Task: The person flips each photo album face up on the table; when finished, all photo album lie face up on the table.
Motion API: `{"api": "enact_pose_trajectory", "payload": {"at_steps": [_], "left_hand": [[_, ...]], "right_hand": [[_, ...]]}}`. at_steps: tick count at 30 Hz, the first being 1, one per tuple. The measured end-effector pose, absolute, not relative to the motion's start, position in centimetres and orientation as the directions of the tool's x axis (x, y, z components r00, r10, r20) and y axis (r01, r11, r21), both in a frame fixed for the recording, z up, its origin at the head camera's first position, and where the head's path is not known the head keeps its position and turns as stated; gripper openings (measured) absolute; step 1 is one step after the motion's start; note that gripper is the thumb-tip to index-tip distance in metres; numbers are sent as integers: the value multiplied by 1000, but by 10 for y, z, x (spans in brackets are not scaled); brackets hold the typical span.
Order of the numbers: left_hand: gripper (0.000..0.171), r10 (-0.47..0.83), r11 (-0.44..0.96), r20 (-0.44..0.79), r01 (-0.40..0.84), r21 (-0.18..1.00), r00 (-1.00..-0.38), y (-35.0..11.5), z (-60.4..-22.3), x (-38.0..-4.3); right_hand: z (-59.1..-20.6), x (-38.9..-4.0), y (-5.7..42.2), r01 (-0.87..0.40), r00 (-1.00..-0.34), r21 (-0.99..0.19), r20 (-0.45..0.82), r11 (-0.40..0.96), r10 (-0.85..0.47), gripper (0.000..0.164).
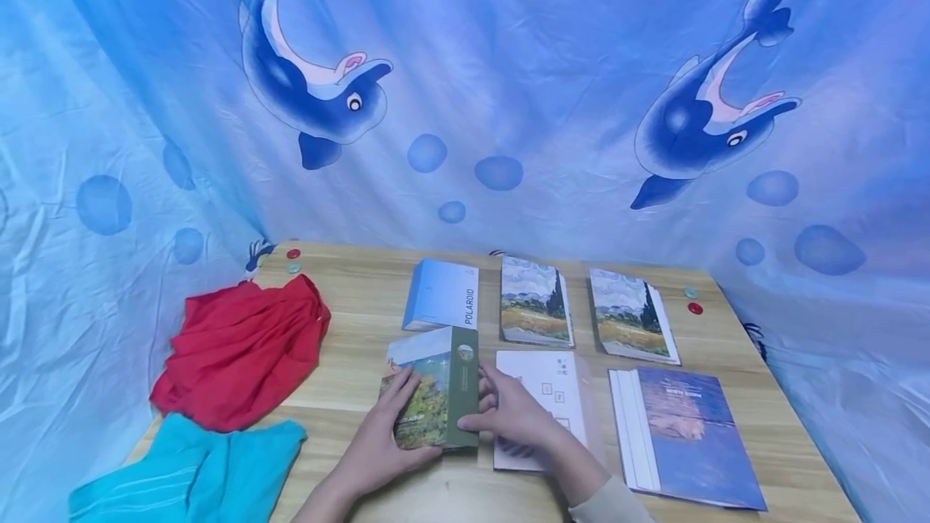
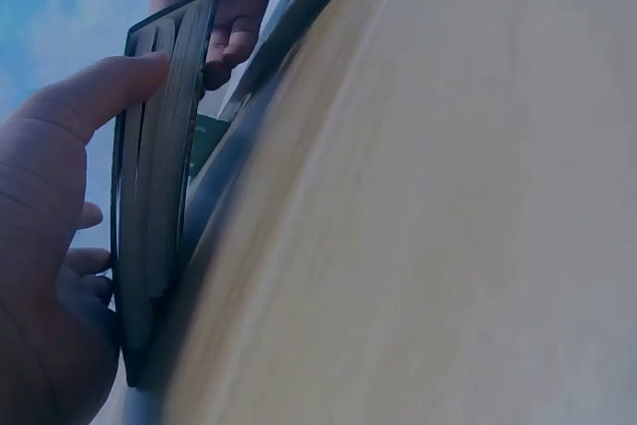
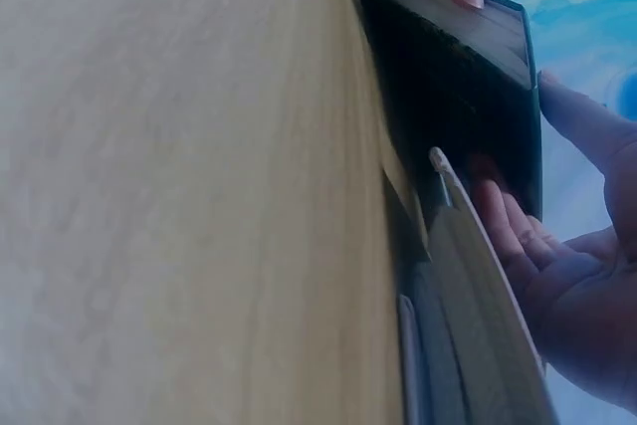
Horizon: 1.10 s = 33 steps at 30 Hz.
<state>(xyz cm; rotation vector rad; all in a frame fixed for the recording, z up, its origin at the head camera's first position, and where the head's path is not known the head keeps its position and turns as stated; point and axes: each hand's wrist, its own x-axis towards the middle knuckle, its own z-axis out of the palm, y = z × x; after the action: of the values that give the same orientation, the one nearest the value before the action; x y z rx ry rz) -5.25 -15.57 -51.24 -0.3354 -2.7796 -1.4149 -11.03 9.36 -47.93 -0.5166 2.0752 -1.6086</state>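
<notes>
A photo album [image 1: 425, 394] with a painted garden cover and a dark green spine band lies between my hands at the table's front middle. My left hand [image 1: 385, 426] grips it from the left, fingers over the cover and thumb against the page edges, as the left wrist view shows. At the spine side, my right hand [image 1: 512, 410] holds the album with its thumb on the green band and other fingers beneath. In the right wrist view the album [image 3: 448, 77] is tilted, its spine side raised off the table. A white album [image 1: 541, 378] lies partly under my right hand.
Behind are a blue POLARDIO album [image 1: 443, 293] and two landscape-painted albums [image 1: 534, 301], [image 1: 628, 313]. A purple-blue photo album [image 1: 697, 434] lies at right. Red cloth [image 1: 243, 353] and turquoise cloth [image 1: 196, 466] cover the left side. Small red and green discs sit near the table's back corners.
</notes>
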Motion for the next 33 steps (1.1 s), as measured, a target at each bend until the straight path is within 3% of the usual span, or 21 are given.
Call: {"api": "enact_pose_trajectory", "payload": {"at_steps": [13,27,33], "left_hand": [[107,233,503,178,275,820,-956,-140,-507,-57],[101,258,397,186,279,874,-948,-116,-500,-69],[102,265,309,241,319,896,-934,-107,-501,-73]], "right_hand": [[-464,-111,109,-131,-873,-955,-16,267,-487,98],[-443,-113,124,-192,-886,-941,43,279,-462,92],[-434,-111,123,-199,-875,-955,72,221,-480,91]]}}
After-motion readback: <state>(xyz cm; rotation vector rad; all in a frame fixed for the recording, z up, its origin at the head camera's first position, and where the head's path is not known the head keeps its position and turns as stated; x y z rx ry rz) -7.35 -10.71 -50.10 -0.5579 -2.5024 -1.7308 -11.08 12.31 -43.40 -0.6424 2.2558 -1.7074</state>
